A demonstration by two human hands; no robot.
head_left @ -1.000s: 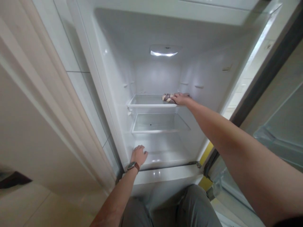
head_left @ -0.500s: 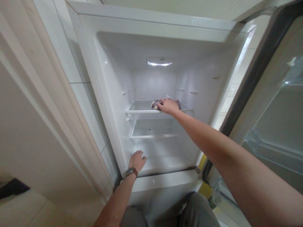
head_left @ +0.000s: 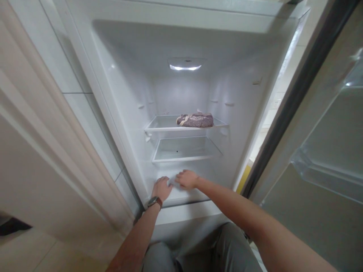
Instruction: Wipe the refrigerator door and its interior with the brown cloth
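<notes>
A brown patterned cloth [head_left: 197,120], folded into a long bundle, lies on the upper glass shelf [head_left: 164,121] of an open fridge; neither hand touches it. At the lower left of the compartment, my left hand [head_left: 162,188] rests on the fridge floor [head_left: 195,194], fingers spread and the thumb apart. My right hand [head_left: 187,179] is just to its right, low over the same floor, with its fingers loosely bent and pointing left. Between the two hands is a small pale patch; whether it is an object or a reflection, I cannot tell.
The lower glass shelf [head_left: 184,149] has a small dark spot on it. A lit lamp [head_left: 185,67] is at the top of the back wall. The open fridge door [head_left: 320,151] with clear bins stands on the right. A wooden frame [head_left: 56,105] is on the left.
My right hand has let go of the cloth and come down from the upper shelf to beside my left hand. The cloth stays on the shelf. The camera view has shifted slightly.
</notes>
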